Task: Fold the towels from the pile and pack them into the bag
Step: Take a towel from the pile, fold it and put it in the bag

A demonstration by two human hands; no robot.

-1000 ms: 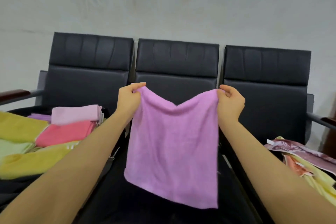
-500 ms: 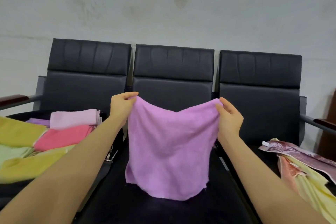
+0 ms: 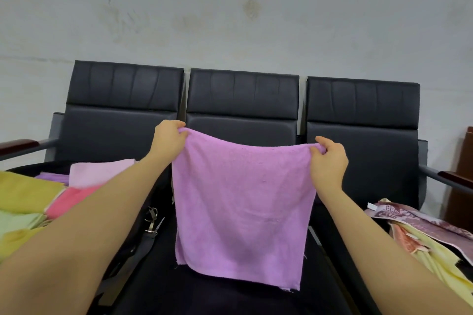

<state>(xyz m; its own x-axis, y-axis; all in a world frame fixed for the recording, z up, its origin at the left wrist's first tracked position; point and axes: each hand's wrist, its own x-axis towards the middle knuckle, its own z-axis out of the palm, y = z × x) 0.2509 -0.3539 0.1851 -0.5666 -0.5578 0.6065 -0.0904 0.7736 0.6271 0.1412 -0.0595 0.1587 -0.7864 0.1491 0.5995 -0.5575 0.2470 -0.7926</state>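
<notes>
A purple towel (image 3: 243,202) hangs spread out in front of me over the middle seat. My left hand (image 3: 167,139) pinches its upper left corner and my right hand (image 3: 329,161) pinches its upper right corner. The top edge is pulled nearly straight between them and the lower edge hangs just above the seat. On the left seat lies a black bag (image 3: 133,240) with folded towels (image 3: 76,189) in pink, yellow, green and purple. An unfolded pile of towels (image 3: 430,238), patterned and pale yellow, lies on the right seat.
A row of three black padded chairs (image 3: 243,100) stands against a grey wall. Wooden-capped armrests (image 3: 18,147) stick out at both ends. A metal clip and strap (image 3: 152,222) of the bag lie between the left and middle seats.
My hands have moved apart, and the sagging top edge of the purple towel is now stretched nearly flat. The towel hangs wider and smoother.
</notes>
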